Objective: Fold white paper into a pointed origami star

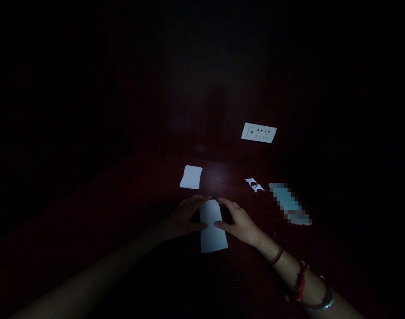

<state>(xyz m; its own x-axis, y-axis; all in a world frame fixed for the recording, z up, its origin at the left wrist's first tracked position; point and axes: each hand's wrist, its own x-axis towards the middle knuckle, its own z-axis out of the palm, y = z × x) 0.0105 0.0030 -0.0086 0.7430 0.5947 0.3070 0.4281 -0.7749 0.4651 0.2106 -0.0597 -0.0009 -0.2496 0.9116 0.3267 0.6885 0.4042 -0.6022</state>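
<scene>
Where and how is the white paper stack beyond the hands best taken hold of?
Probably pinched by its left edge, coming from the left: the paper stack lies flat, and the left hand is close to its near edge.

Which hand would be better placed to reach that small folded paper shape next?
Probably the right hand: it is nearer the small folded paper shape, which lies off to the right. The left hand is across the white sheet, farther away.

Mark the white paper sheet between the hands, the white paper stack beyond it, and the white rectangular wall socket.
White paper sheet (212, 235), head view: lower middle.
White paper stack (191, 177), head view: middle of top sheet.
White rectangular wall socket (258, 133), head view: faceplate centre.
</scene>
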